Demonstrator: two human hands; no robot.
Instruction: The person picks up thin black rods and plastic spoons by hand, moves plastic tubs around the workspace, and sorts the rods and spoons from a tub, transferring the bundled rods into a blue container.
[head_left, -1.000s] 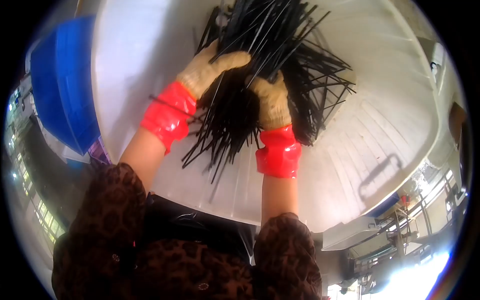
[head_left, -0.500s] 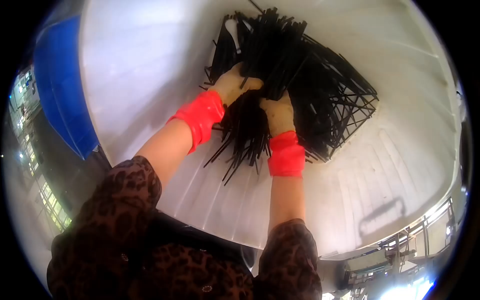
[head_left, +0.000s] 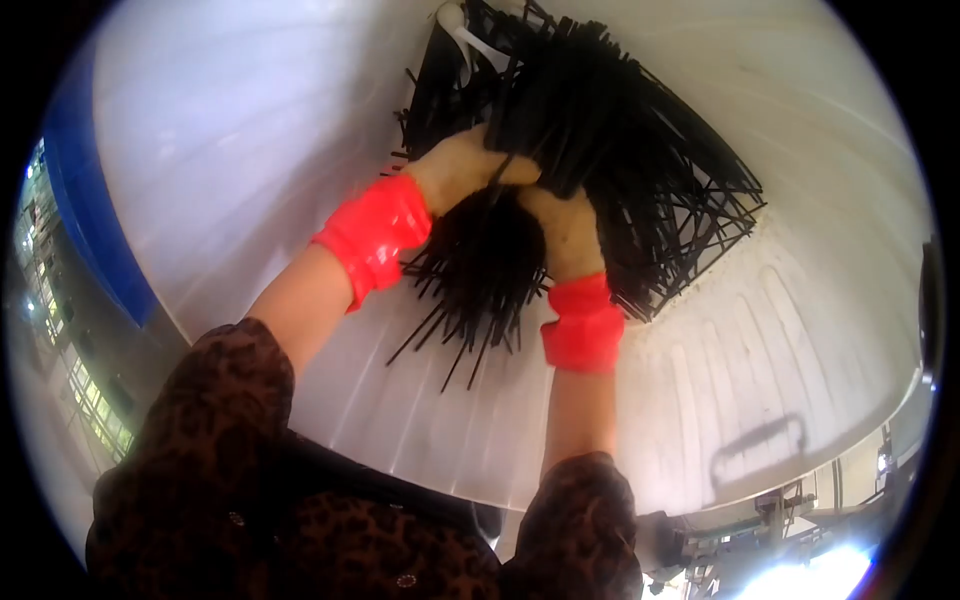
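together, my gloved left hand (head_left: pixel 465 172) and gloved right hand (head_left: pixel 565 228) pinch a bundle of thin black sticks (head_left: pixel 570 105) in my grip, inside the large white plastic tub (head_left: pixel 740 400).

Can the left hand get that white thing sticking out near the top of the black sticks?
Probably, but not easily: the left hand is busy holding a bundle of black sticks. The white thing is further in, with its top showing but other sticks partly in the way.
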